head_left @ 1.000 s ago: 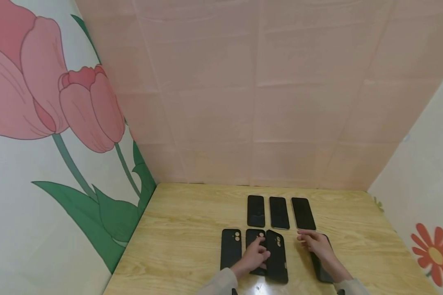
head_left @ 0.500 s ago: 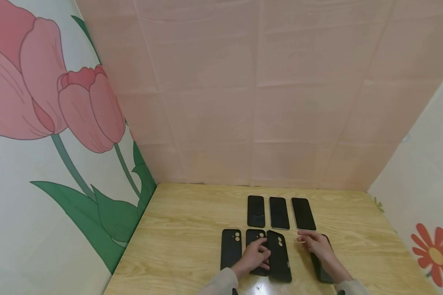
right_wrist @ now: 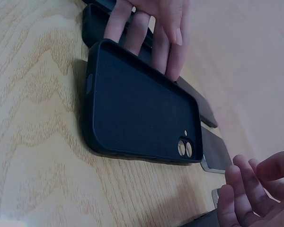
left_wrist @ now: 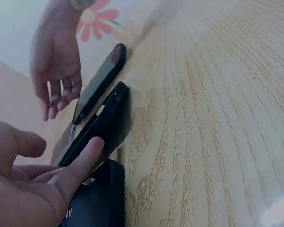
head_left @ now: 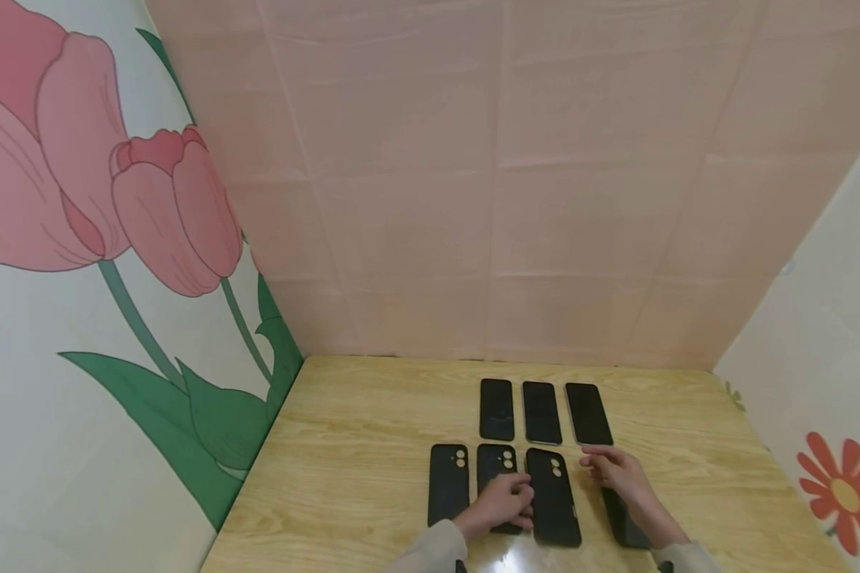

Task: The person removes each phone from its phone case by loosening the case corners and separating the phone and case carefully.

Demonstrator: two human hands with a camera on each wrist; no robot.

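My left hand (head_left: 503, 501) has its fingers against the left edge of a black phone case (head_left: 553, 501), with the thumb held apart in the left wrist view. That case (right_wrist: 142, 104) turns its hollow inside and camera cutout to the right wrist view, its near edge raised. Under the left hand lies a second black phone case (head_left: 497, 459), partly covered. My right hand (head_left: 619, 477) hovers with loosely bent fingers, holding nothing. Beneath it is a dark phone (head_left: 625, 524); its glossy face and black rim (left_wrist: 102, 80) show in the left wrist view.
Another black phone case (head_left: 447, 485) lies at the left of the near row. Behind are three phones, left (head_left: 497, 410), middle (head_left: 541, 412) and right (head_left: 589, 414). The wooden table (head_left: 358, 446) meets a pink-covered wall (head_left: 401, 239).
The case at my left fingers has slid right, away from the second case, and shows more of its face. My left hand moved slightly right with it. The right hand barely shifted.
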